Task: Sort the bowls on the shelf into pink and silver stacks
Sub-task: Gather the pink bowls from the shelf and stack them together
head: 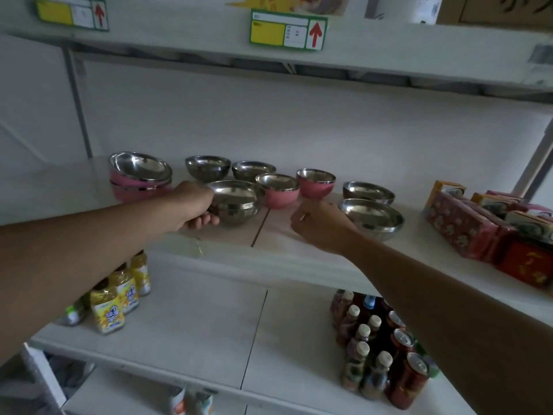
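On the white middle shelf (269, 250) a stack of pink bowls (140, 182) stands at the left. My left hand (196, 206) grips the near rim of a silver bowl (236, 202). Behind it sit two silver bowls (208, 167) (253, 170). Two single pink bowls (278, 190) (315, 182) stand in the middle. My right hand (320, 224), fingers curled with nothing in them, hovers just in front of the pink bowls and beside a large silver bowl (372, 215). Another silver bowl (368, 191) is behind that one.
Red and patterned boxes (478, 229) fill the shelf's right end. On the lower shelf stand yellow drink bottles (119, 295) at left and dark bottles and cans (380, 348) at right. The upper shelf edge carries yellow price tags (287, 31).
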`<state>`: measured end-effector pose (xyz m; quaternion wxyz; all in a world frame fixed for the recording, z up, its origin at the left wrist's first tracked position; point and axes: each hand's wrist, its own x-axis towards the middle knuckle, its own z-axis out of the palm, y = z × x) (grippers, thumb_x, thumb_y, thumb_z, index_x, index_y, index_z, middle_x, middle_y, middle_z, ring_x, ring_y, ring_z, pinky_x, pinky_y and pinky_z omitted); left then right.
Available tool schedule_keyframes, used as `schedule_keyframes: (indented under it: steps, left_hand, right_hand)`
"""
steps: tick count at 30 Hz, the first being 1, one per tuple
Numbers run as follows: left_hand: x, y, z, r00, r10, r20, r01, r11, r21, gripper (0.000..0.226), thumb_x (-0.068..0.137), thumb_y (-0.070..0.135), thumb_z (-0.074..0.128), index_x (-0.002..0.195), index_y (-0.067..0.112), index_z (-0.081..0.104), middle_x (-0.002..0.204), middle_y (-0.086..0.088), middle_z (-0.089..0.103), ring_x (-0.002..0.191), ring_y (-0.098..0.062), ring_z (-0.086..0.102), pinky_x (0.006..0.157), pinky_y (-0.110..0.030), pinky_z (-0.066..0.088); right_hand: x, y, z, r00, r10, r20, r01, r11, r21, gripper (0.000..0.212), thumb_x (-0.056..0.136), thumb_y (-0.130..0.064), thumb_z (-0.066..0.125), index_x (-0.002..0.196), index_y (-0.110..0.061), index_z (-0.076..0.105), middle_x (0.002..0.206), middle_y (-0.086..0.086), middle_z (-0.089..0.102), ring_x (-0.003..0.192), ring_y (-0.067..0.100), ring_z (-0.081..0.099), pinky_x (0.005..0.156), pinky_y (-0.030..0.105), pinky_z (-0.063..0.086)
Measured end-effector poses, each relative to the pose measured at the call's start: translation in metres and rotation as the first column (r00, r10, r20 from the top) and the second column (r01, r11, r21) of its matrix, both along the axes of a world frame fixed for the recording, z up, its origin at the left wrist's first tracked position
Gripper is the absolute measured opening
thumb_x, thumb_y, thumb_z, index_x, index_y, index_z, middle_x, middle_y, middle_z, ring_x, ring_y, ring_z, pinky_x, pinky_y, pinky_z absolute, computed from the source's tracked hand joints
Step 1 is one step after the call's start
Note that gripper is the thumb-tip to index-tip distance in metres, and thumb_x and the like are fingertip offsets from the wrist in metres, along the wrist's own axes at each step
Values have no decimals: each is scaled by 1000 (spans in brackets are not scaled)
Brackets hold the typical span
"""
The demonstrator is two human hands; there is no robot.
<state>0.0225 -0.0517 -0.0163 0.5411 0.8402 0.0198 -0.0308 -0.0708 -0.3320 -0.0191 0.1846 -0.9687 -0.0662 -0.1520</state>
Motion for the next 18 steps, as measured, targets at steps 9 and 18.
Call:
schedule_keyframes:
  steps: [9, 18]
  left_hand:
    - [-77, -60, 21, 1000, -18, -16, 19, 999, 34, 44, 110, 27, 47, 89, 0, 73, 53, -8, 71, 29, -6, 44, 32, -13, 32]
    - [-107, -116, 16, 998, -38, -47, 39, 999, 25, 41, 108, 25, 49, 81, 4, 71, 52, -6, 70, 31, -6, 44, 30, -14, 33]
  right_hand:
    - [-71, -63, 1, 999, 8, -45, -7, 1000, 13, 15, 93, -32, 67, 100, -25, 79, 99, -3, 77, 84, 16, 73, 80, 41, 65]
    - [-116, -138, -9, 994, -102, -40, 107, 981, 163, 10, 97, -24, 66, 90, -24, 74, 82, -5, 75, 70, 14, 70, 64, 32, 59]
